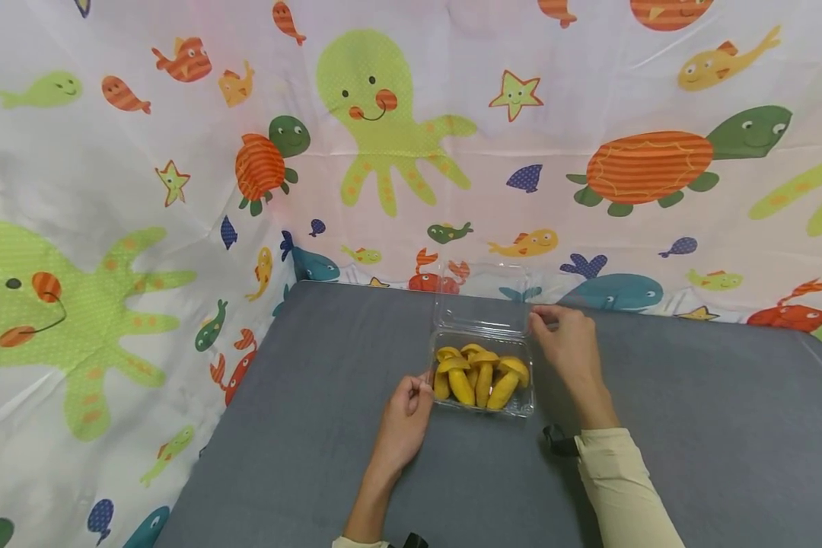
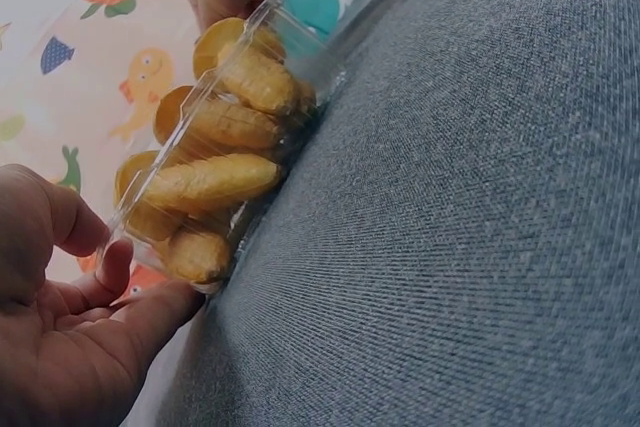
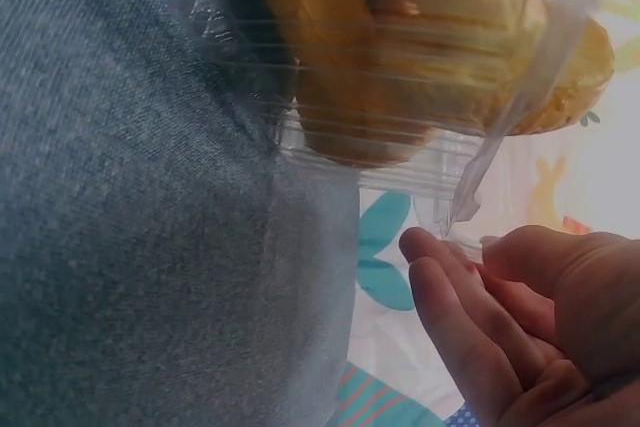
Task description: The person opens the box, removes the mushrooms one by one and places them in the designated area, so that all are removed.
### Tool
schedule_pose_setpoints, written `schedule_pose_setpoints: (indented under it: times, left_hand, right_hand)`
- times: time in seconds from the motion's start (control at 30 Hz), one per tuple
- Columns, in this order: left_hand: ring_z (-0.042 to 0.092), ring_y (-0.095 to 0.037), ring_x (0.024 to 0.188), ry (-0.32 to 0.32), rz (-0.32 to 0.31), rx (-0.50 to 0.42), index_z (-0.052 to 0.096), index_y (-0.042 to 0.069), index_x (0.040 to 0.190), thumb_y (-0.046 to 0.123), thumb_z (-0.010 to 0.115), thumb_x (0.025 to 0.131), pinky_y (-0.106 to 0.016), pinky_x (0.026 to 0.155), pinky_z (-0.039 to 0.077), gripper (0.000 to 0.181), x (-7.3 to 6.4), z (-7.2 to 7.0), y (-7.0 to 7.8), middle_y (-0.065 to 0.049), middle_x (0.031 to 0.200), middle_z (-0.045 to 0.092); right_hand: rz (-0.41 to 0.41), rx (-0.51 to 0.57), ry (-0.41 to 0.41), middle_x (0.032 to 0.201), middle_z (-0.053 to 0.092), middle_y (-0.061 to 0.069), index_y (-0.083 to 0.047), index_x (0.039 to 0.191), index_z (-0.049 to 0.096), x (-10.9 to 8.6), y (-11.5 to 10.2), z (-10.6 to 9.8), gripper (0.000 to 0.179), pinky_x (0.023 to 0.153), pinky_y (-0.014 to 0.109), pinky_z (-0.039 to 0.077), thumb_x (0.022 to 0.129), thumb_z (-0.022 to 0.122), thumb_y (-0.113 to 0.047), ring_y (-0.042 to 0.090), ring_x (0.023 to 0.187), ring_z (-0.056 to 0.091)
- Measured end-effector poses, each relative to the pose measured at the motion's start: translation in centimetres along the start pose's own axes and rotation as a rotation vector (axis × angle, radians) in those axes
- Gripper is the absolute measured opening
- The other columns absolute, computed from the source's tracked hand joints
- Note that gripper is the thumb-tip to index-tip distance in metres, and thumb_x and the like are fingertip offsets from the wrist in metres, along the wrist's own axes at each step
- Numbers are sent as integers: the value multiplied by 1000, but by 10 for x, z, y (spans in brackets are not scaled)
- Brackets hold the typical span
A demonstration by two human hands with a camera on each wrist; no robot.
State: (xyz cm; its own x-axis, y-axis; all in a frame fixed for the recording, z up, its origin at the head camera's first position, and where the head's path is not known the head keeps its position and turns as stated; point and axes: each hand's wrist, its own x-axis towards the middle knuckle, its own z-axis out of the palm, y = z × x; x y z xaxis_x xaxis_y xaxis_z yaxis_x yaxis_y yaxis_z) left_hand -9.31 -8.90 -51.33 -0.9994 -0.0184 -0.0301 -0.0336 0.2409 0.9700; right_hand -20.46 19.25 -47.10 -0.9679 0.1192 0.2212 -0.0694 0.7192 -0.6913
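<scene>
A clear plastic clamshell container (image 1: 526,407) sits on the grey table, its see-through lid (image 1: 482,310) raised at the back. Inside lie several yellow toy mushrooms (image 1: 482,378), caps toward the back and stems toward the front. My left hand (image 1: 404,422) pinches the container's left rim between thumb and fingers. In the left wrist view, the stems (image 2: 212,182) show through the clear wall. My right hand (image 1: 570,346) pinches the lid at its right edge, near the hinge. The right wrist view shows thumb and fingertips (image 3: 430,247) at the clear plastic edge, behind the tray.
A grey cloth-covered table (image 1: 301,426) stretches to both sides. Behind it and along its left side hangs a white curtain (image 1: 397,243) printed with sea animals. A dark strap-on device (image 1: 560,441) is at my right wrist.
</scene>
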Motion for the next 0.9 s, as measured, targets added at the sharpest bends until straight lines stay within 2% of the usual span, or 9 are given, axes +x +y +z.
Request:
schedule_pose_setpoints:
  times: [0.2,0.33,0.53,0.77,0.9]
  left_hand:
    - [61,-22,132,-7,-2,-3,61,7,106,22,57,111,-42,104,49,17,-1,0,-4,-15,143,65]
    - [59,-23,135,-11,10,-3,61,7,105,23,57,111,-45,106,48,18,-1,0,-4,-16,146,63]
    - [62,-20,129,-16,17,5,61,6,104,24,57,111,-40,100,49,20,0,0,-2,-15,143,65]
    - [55,-26,141,-26,31,-52,62,2,107,19,57,111,-46,114,44,18,0,2,-3,-18,150,59]
    - [54,-27,142,-42,34,-78,61,-1,109,16,56,111,-45,114,43,19,1,3,-4,-19,152,57]
  right_hand:
    - [11,11,-47,106,80,15,-3,124,76,0,4,2,30,57,33,49,103,68,-23,21,69,67]
    - [10,10,-46,109,80,15,-3,126,76,0,7,2,32,62,35,49,103,68,-25,21,68,66]
    - [5,-2,-39,109,80,16,-3,126,76,0,8,3,32,66,38,49,103,69,-24,26,72,68]
    - [20,7,-66,111,79,18,0,128,74,-1,7,4,34,65,36,50,104,67,-22,26,78,71]
    - [51,13,-91,110,79,19,0,130,72,-2,9,5,34,61,35,48,105,66,-22,24,76,70]
